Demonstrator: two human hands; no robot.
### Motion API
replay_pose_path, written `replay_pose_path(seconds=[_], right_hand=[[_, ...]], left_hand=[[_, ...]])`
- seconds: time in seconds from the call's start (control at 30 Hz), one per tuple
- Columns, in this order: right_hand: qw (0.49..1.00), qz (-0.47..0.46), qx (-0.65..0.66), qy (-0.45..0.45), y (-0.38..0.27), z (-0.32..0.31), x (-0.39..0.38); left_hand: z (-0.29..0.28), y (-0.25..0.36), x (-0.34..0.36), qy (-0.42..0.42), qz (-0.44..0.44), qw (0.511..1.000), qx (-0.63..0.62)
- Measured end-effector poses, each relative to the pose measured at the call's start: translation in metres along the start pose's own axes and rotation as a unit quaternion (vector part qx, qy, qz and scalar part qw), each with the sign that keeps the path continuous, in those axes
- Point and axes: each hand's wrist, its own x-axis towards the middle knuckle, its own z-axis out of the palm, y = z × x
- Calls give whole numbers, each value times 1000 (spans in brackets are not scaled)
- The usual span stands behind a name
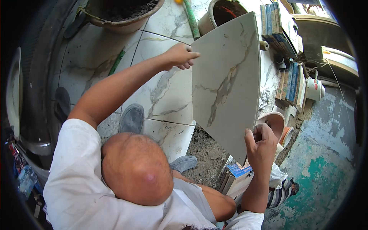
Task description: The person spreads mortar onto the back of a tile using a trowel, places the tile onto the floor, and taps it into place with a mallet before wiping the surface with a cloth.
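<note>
A large pale marble-patterned tile (pixel 226 76) stands tilted in front of me. My left hand (pixel 184 57) is at its upper left edge, fingers apart and partly bent, one fingertip over the edge. My right hand (pixel 260 143) grips the lower right edge, thumb and curled fingers around it. My bare left knee (pixel 136 168) is below, with a grey sandal (pixel 130 119) beyond it. Under the tile is rough grey mortar (pixel 207 149), beside laid marble-patterned floor tiles (pixel 161 99).
Buckets (pixel 120 23) (pixel 211 17) and a green level (pixel 191 17) lie at the back, another green tool (pixel 117 61) at left. Stacked tile boxes (pixel 274 19), a white container (pixel 314 90) and pink dishes (pixel 276 122) line the right. Beyond is worn painted concrete (pixel 318 161).
</note>
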Motion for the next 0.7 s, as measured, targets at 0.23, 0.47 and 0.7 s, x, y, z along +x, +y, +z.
replay_pose_path(seconds=[0.23, 0.47, 0.7], right_hand=[[996, 13, -91, 9, -10, 1, 1], [976, 0, -200, 85, -19, 16, 12], [977, 45, -172, 116, -22, 29, 24]], left_hand=[[-11, -85, 69, 129, -74, 987, -56], [23, -131, 89, 56, -149, 962, -224], [32, -176, 123, 201, -74, 967, -141]])
